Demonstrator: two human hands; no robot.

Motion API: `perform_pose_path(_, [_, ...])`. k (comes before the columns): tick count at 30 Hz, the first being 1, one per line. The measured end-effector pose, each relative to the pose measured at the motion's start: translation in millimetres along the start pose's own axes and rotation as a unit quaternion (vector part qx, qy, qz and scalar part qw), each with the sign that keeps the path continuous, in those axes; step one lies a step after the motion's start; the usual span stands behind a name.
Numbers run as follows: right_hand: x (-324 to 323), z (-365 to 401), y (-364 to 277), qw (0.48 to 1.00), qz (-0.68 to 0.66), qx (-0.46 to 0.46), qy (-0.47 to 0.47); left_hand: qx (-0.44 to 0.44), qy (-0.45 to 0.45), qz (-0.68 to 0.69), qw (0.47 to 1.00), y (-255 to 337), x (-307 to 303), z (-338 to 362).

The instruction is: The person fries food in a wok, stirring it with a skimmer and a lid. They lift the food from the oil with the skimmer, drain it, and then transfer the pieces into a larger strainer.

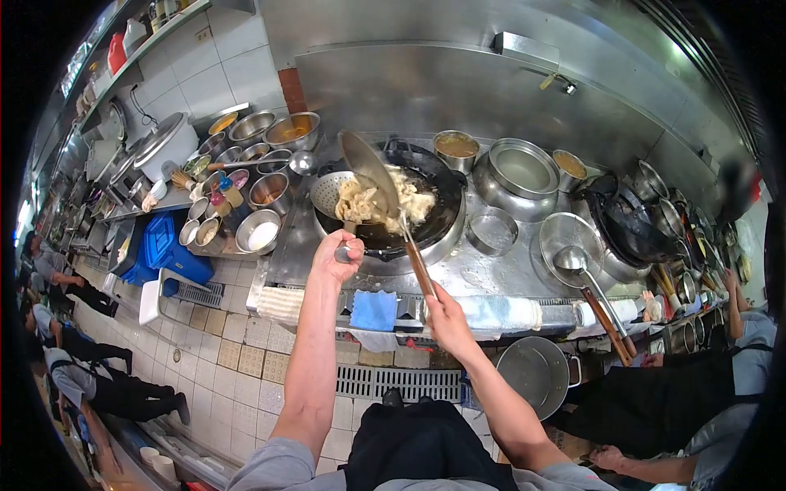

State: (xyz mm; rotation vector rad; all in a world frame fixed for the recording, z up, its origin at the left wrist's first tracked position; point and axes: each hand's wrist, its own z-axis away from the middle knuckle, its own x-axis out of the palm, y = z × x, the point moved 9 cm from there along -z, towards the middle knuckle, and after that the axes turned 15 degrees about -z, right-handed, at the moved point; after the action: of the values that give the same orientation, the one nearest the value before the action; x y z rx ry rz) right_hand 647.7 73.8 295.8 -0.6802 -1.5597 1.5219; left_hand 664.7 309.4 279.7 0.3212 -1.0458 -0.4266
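A black wok point(446, 214) sits on the steel stove top with dark liquid inside. My left hand point(337, 257) is wrapped round the handle of a perforated skimmer point(327, 195), which is over the wok's left side. Pale, battered-looking food point(364, 203) lies on the skimmer and extends to its right. My right hand point(447, 316) grips the wooden handle of a large metal spatula point(368, 169). The spatula's broad blade is raised above the wok, partly in front of the food.
Bowls of ingredients point(268, 190) stand at the left, near a blue bin point(182, 254). Pots point(522, 169), a strainer point(571, 237) and a ladle point(571, 259) are at the right. A large pot point(533, 378) stands below the counter. People are at both sides.
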Motion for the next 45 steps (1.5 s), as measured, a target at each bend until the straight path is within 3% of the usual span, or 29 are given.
perform_pose_path(2, [-5, -8, -6, 0.999, 0.026, -0.029, -0.013, -0.010, -0.017, -0.004, 1.000, -5, -4, 1])
perform_pose_path(4, [-4, 13, -52, 0.995, 0.077, 0.068, 0.014, -0.016, -0.001, 0.007, 1.000, -8, -13, 5])
perform_pose_path(5, [-5, 15, -70, 0.993, 0.105, -0.052, 0.031, -0.005, -0.008, -0.006, 1.000, -7, -13, 6])
perform_pose_path(8, [4, -2, -55, 0.983, 0.112, -0.132, 0.052, -0.026, -0.005, -0.010, 1.000, -11, -4, 14])
perform_pose_path(11, [1, -29, -17, 0.985, 0.126, -0.119, 0.016, -0.031, -0.023, -0.014, 0.999, -17, -10, 10])
perform_pose_path(12, [3, -35, -21, 0.982, 0.135, -0.132, 0.007, -0.027, -0.024, -0.012, 0.999, -16, -10, 11])
perform_pose_path(13, [6, -19, -53, 0.988, 0.140, -0.058, 0.006, -0.030, -0.018, 0.009, 0.999, -20, -14, 14])
perform_pose_path(14, [6, -20, -60, 0.988, 0.141, -0.056, 0.004, -0.034, -0.014, 0.029, 0.999, -23, -17, 16])
perform_pose_path(16, [3, -18, -97, 0.966, 0.180, -0.177, 0.050, -0.018, -0.032, 0.011, 0.999, -23, -17, 16])
perform_pose_path(18, [3, -32, -85, 0.974, 0.162, -0.142, 0.066, -0.020, -0.039, 0.010, 0.999, -23, -16, 19])
perform_pose_path(20, [4, -66, -21, 0.997, 0.078, -0.011, -0.014, -0.027, -0.027, 0.028, 0.999, -20, -9, 17])
perform_pose_path(22, [1, -66, -30, 0.998, 0.062, 0.008, -0.010, -0.030, -0.010, 0.051, 0.998, -21, -19, 14])
perform_pose_path(24, [1, -48, -74, 0.995, 0.089, -0.037, -0.026, 0.001, -0.050, 0.012, 0.999, -19, -20, 14])
perform_pose_path(25, [3, -46, -86, 0.983, 0.141, -0.119, -0.019, 0.013, -0.026, -0.001, 1.000, -19, -24, 16])
perform_pose_path(26, [7, -47, -77, 0.983, 0.142, -0.117, -0.019, 0.012, -0.026, 0.001, 1.000, -19, -23, 17])
perform_pose_path(28, [12, -49, -63, 0.959, 0.162, -0.227, 0.048, 0.009, -0.039, 0.019, 0.999, -17, -19, 19])
perform_pose_path(29, [18, -62, -40, 0.974, 0.147, -0.174, 0.005, 0.009, -0.039, 0.018, 0.999, -15, -16, 19])
perform_pose_path(30, [17, -64, -44, 0.974, 0.145, -0.175, 0.006, 0.002, -0.030, 0.024, 0.999, -14, -14, 19])
perform_pose_path(33, [19, -64, -69, 0.988, 0.147, -0.033, -0.022, -0.001, -0.028, 0.025, 0.999, -20, -22, 15])
perform_pose_path(36, [27, -26, -113, 0.983, 0.174, -0.055, 0.012, -0.001, -0.040, 0.029, 0.999, -20, -21, 13])
perform_pose_path(37, [23, -29, -98, 0.978, 0.152, -0.138, 0.037, -0.003, -0.044, 0.041, 0.998, -20, -18, 14])
perform_pose_path(40, [18, -71, -20, 0.986, 0.149, -0.063, -0.031, -0.010, -0.012, 0.061, 0.998, -20, -5, 22])
perform_pose_path(41, [16, -76, -28, 0.973, 0.190, -0.124, -0.033, -0.012, -0.011, 0.059, 0.998, -21, -8, 20])
perform_pose_path(45, [19, -42, -95, 0.976, 0.176, -0.128, -0.004, -0.018, -0.042, 0.064, 0.997, -26, -21, 10])
